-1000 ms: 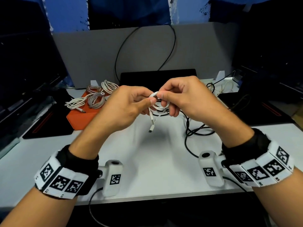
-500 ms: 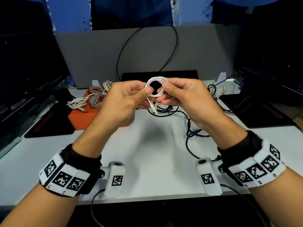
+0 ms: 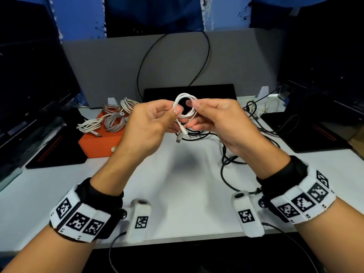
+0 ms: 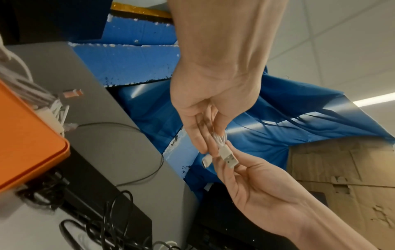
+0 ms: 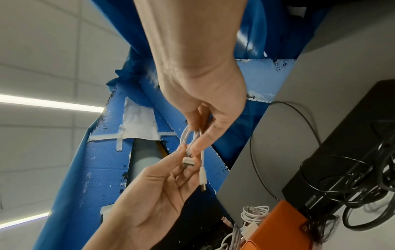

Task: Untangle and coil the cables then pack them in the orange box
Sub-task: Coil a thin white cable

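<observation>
Hands [image 3: 149, 125] raised, white cable [image 3: 185, 107] coiled

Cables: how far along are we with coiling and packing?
Done: several coiled cables lie on the orange box, which looks closed, so none is packed. In hand: left hand and right hand pinch a coiled white cable, plugs dangling. Left: the tangled black cables on the table.

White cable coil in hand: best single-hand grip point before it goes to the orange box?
Pinch the bottom of the white cable coil, from the left, where the two plug ends hang. A grip across all loops there, like the left hand's thumb pinch, likely keeps it wound.
</observation>
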A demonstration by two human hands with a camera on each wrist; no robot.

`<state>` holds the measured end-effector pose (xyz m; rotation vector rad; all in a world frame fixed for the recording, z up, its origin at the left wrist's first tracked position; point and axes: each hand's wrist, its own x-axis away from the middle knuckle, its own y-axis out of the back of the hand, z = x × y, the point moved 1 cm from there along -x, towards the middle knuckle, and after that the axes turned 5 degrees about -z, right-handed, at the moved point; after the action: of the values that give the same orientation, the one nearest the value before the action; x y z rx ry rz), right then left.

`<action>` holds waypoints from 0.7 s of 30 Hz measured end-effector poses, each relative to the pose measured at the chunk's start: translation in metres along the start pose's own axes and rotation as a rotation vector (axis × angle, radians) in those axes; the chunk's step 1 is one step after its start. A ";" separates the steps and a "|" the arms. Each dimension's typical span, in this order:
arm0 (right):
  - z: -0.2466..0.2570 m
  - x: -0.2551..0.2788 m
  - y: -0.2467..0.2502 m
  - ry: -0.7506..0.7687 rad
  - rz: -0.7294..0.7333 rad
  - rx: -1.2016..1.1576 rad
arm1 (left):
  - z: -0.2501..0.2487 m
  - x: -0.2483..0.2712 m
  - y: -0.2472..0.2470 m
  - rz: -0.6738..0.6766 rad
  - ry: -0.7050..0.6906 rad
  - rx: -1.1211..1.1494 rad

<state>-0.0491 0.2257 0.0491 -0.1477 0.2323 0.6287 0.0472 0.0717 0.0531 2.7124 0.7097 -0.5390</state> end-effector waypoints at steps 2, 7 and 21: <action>0.000 0.000 0.001 -0.047 0.003 -0.055 | 0.000 -0.001 0.002 0.018 -0.010 -0.022; 0.003 -0.002 0.002 -0.063 0.008 -0.064 | 0.001 -0.004 0.011 0.107 0.008 -0.031; 0.016 0.005 0.003 0.342 -0.122 0.607 | -0.006 -0.013 0.037 0.245 0.186 0.051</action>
<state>-0.0442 0.2346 0.0626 0.3173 0.7269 0.3864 0.0573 0.0378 0.0706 2.8679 0.4006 -0.2535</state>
